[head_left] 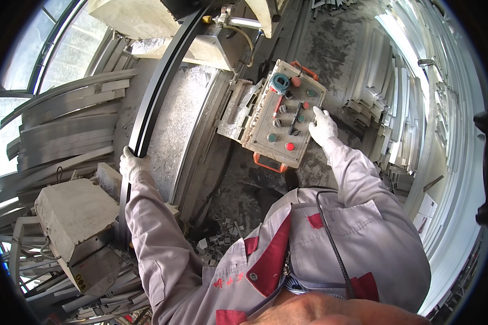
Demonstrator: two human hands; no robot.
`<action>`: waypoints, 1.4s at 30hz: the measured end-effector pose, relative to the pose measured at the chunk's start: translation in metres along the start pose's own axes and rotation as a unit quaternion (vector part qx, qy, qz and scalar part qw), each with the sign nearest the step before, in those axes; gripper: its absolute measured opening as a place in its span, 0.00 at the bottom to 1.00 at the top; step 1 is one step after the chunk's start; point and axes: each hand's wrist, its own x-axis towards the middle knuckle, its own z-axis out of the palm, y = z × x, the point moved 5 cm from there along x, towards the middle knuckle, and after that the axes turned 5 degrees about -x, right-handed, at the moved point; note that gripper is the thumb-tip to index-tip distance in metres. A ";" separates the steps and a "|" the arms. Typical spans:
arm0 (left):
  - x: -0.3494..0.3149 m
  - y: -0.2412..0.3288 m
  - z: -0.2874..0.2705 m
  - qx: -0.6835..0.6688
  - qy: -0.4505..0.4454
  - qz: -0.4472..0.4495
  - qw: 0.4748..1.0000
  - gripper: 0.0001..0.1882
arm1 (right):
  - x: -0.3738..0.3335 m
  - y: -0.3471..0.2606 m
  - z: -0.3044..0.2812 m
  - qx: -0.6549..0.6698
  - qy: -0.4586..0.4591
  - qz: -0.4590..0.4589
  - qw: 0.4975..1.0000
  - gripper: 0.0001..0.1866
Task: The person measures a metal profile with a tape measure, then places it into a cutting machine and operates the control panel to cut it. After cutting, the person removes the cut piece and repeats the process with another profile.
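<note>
Gap between profile (pixel 156 95) and console (pixel 288 116)

I'm losing the black profile (pixel 163 81) up top, with the left hand (pixel 134 164) hiding a stretch and the right hand (pixel 323 127) masking the control box (pixel 279 142) at its right edge

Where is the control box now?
In the head view, the control box sits above and right of centre, between the black bar on its left and the right hand at its right edge.
</note>
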 end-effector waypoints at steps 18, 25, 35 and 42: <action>0.002 -0.002 0.003 0.002 0.004 0.006 1.000 0.47 | 0.004 0.006 0.006 -0.025 -0.078 -0.002 0.997 0.44; 0.002 -0.003 0.003 0.004 -0.004 0.002 1.000 0.47 | 0.003 0.009 0.006 -0.002 -0.132 0.005 0.991 0.48; 0.006 -0.006 0.009 0.005 -0.008 -0.002 1.000 0.50 | 0.006 0.012 0.006 -0.005 -0.169 0.010 0.986 0.50; 0.004 -0.005 0.007 0.001 -0.014 0.001 1.000 0.50 | -0.012 0.000 -0.010 0.123 -0.035 -0.004 0.992 0.25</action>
